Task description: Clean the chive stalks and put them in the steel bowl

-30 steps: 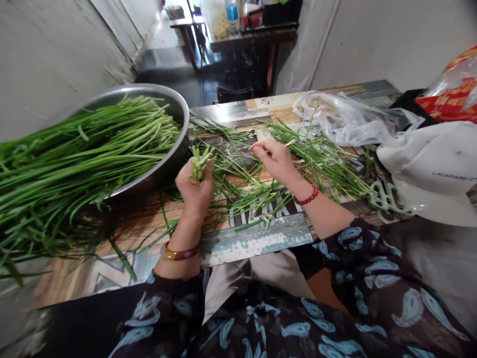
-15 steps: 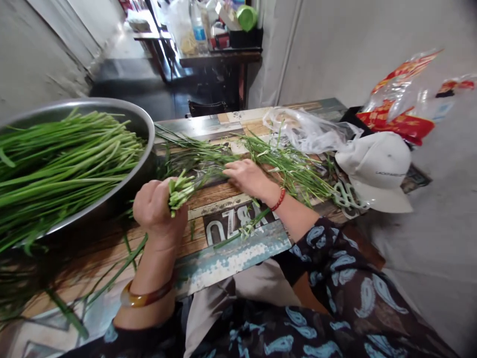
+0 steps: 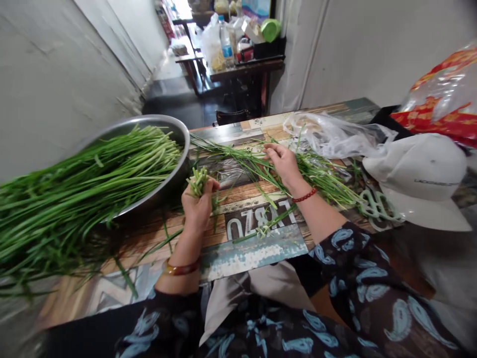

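My left hand (image 3: 197,201) is closed round a small bunch of garlic chives (image 3: 198,180), with the pale cut ends pointing up. It is just right of a large steel basin (image 3: 185,141) heaped with long garlic chives (image 3: 122,166), whose leaves hang over the near left side. My right hand (image 3: 282,161) is over loose green stalks (image 3: 249,159) on the tabletop, its fingers stretched out and slightly apart. Whether the fingertips touch a stalk is hard to make out. More stalks (image 3: 328,181) lie to the right, partly behind the wrist.
Green-handled scissors (image 3: 378,206) lie at the right beside a white cap (image 3: 417,159). A clear plastic bag (image 3: 328,134) rests at the table's far side, with a red and clear package (image 3: 439,99) beyond the cap. A cluttered table (image 3: 246,69) stands further back.
The view has turned left, so more of the basin shows. My right hand has lifted a little off the stalks. My left hand still grips its bunch, now turned more upright.
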Action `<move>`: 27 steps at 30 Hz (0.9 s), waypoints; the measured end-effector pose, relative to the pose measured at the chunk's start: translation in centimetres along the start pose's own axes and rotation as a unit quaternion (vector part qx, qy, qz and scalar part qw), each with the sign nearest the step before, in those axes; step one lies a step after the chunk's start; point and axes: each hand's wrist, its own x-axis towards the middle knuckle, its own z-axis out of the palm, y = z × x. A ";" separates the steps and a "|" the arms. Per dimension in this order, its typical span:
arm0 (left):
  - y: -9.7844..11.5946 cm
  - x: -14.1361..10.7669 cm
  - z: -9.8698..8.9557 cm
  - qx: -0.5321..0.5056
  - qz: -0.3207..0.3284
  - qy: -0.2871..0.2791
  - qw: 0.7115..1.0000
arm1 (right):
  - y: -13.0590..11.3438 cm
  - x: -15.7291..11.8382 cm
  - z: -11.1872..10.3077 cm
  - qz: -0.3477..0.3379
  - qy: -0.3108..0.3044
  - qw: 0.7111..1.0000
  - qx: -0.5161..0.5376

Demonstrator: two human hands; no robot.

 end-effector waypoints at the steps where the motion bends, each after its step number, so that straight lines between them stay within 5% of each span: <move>1: 0.6 0.1 0.2 -0.074 -0.041 0.002 0.996 | -0.1 -0.1 0.0 0.007 0.001 1.000 0.012; 4: 3.2 1.0 0.3 -0.261 -0.096 0.002 0.961 | -0.9 -1.0 0.2 -0.020 -0.038 0.999 0.032; 11: 10.6 5.9 -0.1 -0.396 -0.016 -0.058 0.916 | -6.0 -3.7 0.5 -0.131 -0.174 0.972 0.088; 15: 12.3 6.2 2.2 -0.405 -0.001 -0.102 0.908 | -9.7 -4.0 2.8 -0.215 -0.249 0.942 0.071; 19: 13.2 5.8 3.8 -0.419 -0.017 -0.093 0.903 | -11.2 -4.4 5.8 -0.194 -0.272 0.942 0.029; 23: 13.1 7.6 1.3 -0.427 -0.065 -0.016 0.902 | -9.4 -4.9 5.1 -0.171 -0.336 0.922 -0.083; 27: 12.7 9.4 -2.9 -0.444 -0.083 0.068 0.890 | -6.0 -4.3 0.3 -0.189 -0.260 0.896 -0.308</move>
